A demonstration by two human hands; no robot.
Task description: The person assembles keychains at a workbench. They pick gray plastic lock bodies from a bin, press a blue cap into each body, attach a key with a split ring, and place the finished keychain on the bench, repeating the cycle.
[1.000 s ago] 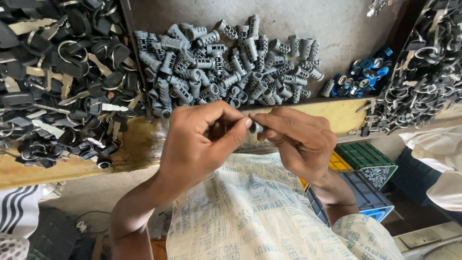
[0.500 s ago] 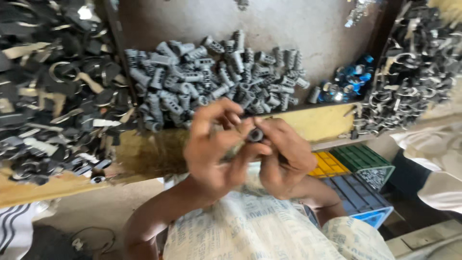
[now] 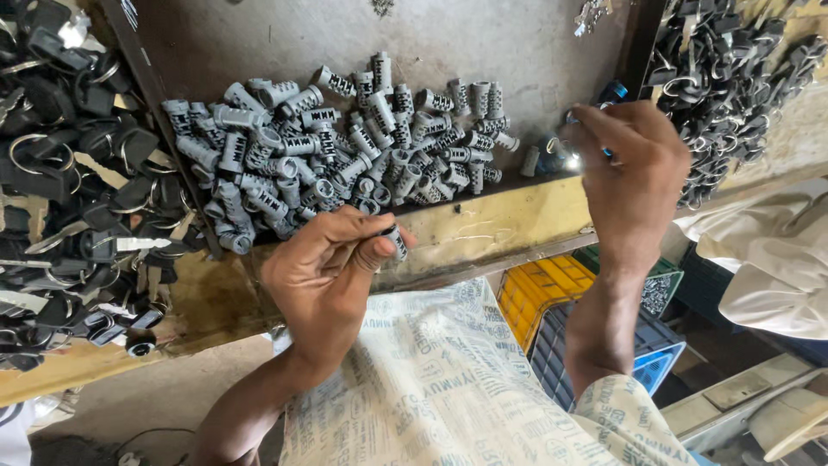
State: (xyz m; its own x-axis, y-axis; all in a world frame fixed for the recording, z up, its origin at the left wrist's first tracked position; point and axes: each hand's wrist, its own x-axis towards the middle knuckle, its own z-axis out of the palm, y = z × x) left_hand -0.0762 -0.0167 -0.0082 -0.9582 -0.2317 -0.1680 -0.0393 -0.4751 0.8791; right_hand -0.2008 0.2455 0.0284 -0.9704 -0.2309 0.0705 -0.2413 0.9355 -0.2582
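Your left hand (image 3: 323, 267) is closed around a small grey cylinder (image 3: 395, 242), pinched between thumb and curled fingers (image 3: 373, 252) so only its ridged end pokes out. It hangs just over the yellow front edge of the table (image 3: 483, 226), right in front of the pile of grey cylinders (image 3: 336, 155), which lies heaped along the near side of the dark tray (image 3: 483, 43) and spreads back toward the tray's middle.

Your right hand (image 3: 630, 185) is up at the tray's right front corner, fingers bunched together and pointing down into a small cluster of blue parts (image 3: 552, 157). Something small and bright glints at your fingertips, but you cannot tell whether they have actually gripped a piece or only touch the cluster; the back of the hand hides most of it.

Across the left end of the table lies a heap of black key heads and metal rings (image 3: 78, 190), separated from the grey pile by the tray's dark left wall. A second tangle of black ringed parts (image 3: 733, 86) fills the far right corner, beyond the tray's right wall.

Below the table's front edge, a printed cloth (image 3: 431, 380) covers your lap, and just beside it on the right stand yellow, green and blue crates (image 3: 552, 289).
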